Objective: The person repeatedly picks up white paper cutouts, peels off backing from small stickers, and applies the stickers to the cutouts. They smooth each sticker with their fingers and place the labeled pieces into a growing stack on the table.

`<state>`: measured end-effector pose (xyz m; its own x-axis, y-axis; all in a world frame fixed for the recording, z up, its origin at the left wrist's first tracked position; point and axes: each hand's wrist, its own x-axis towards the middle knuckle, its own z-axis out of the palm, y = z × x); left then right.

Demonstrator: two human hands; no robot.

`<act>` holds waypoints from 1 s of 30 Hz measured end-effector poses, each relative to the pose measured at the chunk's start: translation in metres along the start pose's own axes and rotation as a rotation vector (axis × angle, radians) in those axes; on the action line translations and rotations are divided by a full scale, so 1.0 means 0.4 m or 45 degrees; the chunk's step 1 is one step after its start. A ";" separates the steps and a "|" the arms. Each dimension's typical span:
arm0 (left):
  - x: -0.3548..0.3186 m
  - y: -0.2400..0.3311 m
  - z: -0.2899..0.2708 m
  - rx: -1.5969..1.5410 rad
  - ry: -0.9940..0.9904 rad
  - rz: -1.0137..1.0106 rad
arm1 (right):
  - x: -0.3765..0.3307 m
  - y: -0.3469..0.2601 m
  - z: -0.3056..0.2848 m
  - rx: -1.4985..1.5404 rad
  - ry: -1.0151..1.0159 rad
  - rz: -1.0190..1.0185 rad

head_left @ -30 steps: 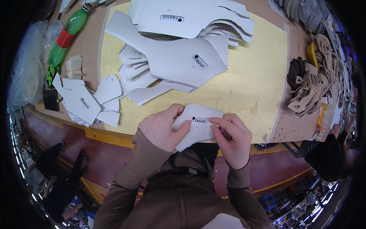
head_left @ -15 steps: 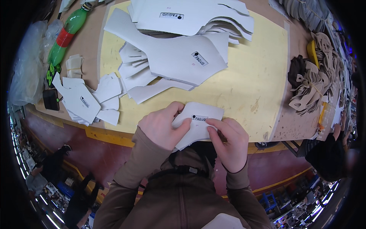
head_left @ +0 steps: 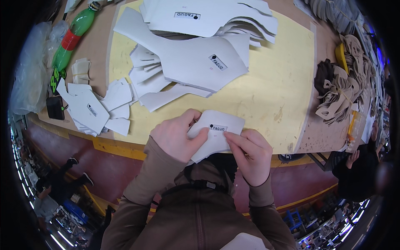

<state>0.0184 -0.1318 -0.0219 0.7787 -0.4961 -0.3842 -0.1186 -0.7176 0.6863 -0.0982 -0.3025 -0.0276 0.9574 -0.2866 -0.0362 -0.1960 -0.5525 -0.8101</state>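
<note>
Close to the table's near edge I hold a white cut piece (head_left: 225, 118) with a small dark-framed label (head_left: 218, 128) on its face. My left hand (head_left: 176, 138) grips the piece along its left side, thumb on top and fingers partly hidden behind. The fingers of my right hand (head_left: 252, 155) are pinched together at the label's lower right corner, touching the piece. Beyond my hands lies a pile of larger white cut pieces (head_left: 187, 62), the top one with a similar label. Another stack of white pieces (head_left: 225, 21) is behind it.
Yellow sheeting (head_left: 283, 91) covers the table's middle. At left are smaller labelled white pieces (head_left: 85, 110), a green bottle (head_left: 83, 21), green-handled scissors (head_left: 55, 79), a black box (head_left: 55, 108) and clear plastic (head_left: 31, 71). Tied beige cut pieces (head_left: 339, 98) lie at right. Other people stand beyond the table.
My right fingers have drawn closer together and shifted slightly down from the label's right end. The left hand keeps its grip, and the piece has hardly moved.
</note>
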 end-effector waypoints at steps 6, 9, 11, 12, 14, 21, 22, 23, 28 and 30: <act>0.000 0.001 -0.002 -0.024 -0.010 -0.034 | -0.002 0.002 0.001 0.052 0.008 0.038; 0.001 0.001 -0.003 -0.016 -0.008 -0.024 | 0.000 0.001 0.004 0.011 0.035 0.011; 0.001 0.001 -0.004 -0.010 -0.012 -0.019 | 0.001 0.000 0.003 0.011 0.023 0.023; 0.001 0.001 -0.005 -0.008 -0.024 -0.018 | 0.002 0.000 0.003 0.011 0.016 0.028; 0.001 0.000 -0.008 0.007 -0.058 -0.021 | 0.002 0.000 0.000 0.010 0.002 0.034; 0.003 -0.004 -0.004 -0.034 -0.028 -0.014 | 0.004 0.000 -0.001 0.016 -0.011 0.046; 0.003 -0.005 -0.004 -0.035 -0.032 -0.018 | 0.004 0.000 -0.001 0.018 -0.015 0.053; 0.002 -0.006 -0.004 -0.036 -0.035 -0.021 | 0.004 -0.001 -0.001 0.018 -0.017 0.060; 0.000 -0.008 -0.002 -0.037 -0.018 0.007 | 0.005 -0.007 -0.001 -0.011 -0.018 0.090; -0.001 -0.008 -0.002 -0.032 -0.010 0.019 | 0.005 -0.011 0.000 -0.027 -0.004 0.093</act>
<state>0.0190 -0.1290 -0.0237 0.7720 -0.5107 -0.3785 -0.1149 -0.6977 0.7071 -0.0953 -0.3004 -0.0241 0.9411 -0.3240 -0.0967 -0.2697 -0.5468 -0.7926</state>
